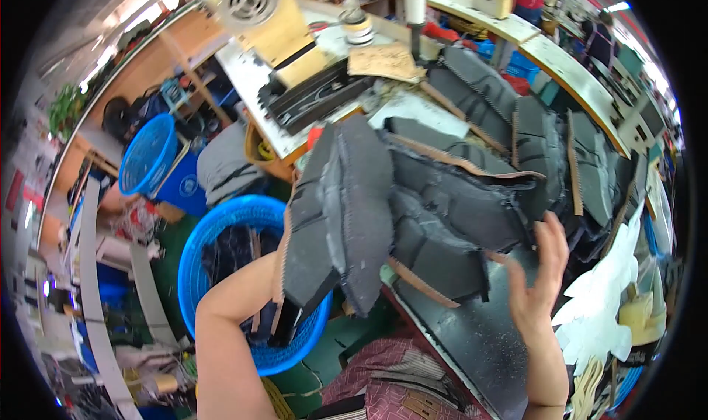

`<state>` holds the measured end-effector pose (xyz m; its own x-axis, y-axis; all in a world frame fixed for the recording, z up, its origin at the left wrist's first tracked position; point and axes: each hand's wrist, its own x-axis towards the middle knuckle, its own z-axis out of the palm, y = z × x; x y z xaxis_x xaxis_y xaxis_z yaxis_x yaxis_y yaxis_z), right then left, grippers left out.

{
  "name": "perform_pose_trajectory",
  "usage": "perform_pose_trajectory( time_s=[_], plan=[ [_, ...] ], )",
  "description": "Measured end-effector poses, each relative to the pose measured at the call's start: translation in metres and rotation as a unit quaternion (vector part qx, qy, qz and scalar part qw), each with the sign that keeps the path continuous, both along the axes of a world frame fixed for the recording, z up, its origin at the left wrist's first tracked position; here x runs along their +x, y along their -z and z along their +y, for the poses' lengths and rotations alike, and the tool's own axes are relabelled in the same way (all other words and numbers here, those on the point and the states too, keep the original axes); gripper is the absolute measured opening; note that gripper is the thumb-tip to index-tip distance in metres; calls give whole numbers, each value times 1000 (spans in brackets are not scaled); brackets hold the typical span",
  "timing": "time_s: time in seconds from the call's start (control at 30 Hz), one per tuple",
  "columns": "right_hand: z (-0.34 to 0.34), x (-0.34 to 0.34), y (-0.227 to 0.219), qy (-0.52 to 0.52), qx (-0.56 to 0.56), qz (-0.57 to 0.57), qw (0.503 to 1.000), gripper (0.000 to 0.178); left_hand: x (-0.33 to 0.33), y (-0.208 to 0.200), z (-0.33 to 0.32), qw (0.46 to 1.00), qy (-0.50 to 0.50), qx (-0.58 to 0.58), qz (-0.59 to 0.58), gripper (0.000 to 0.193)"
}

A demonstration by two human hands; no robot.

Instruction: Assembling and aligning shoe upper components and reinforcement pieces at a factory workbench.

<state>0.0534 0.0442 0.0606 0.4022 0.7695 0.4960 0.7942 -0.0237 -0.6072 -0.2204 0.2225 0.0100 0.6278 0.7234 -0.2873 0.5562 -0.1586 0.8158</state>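
"Dark padded panel [361,206]: where is it in the head view?"

"Up off the worktop [490,346], between the blue basket [187,265] and the overlapping pile of similar panels [461,202]. A tan toothed strip [285,232] runs along its left edge."

"And the hands?"

"The left forearm [247,294] reaches up behind the panel, which hides the left hand, so I cannot tell what its fingers are doing. I'd guess they support the piece. The right hand [538,291] is empty, its fingers spread and loosely curved, just beside the near edge of the pile. Whether the thumb touches anything, I can't make out."

"How far along does it look?"

"Partway, I'd judge. Tan strips already show on many of the panels, so that joining seems done on those. One panel is apart from the rest, while plenty lie in the pile. Dark pieces [227,254] with tan strips lie in the basket too, though I can't say whether they're the same kind."
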Motion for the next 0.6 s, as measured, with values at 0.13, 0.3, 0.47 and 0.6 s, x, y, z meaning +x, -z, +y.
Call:
perform_pose_trajectory(
  time_s=[0.13, 0.3, 0.47, 0.6],
  plan=[
    [69, -49, -9, -216, -21, -229, 949, 80, 3, -9, 3, 997, 31, 45, -61, 57],
    [86, -115, -4, -260, -70, -52, 962, 102, 0, -27, 32, 971, 129, 137, -149, 52],
    [69, -54, -37, -179, -96, 254, 946, 83, 56, -53, 44, 909, 263, 229, -230, 47],
    [42, 47, -52, -88, -122, 424, 893, 73, 70, -118, 57, 774, 404, 419, 249, 23]
  ],
)
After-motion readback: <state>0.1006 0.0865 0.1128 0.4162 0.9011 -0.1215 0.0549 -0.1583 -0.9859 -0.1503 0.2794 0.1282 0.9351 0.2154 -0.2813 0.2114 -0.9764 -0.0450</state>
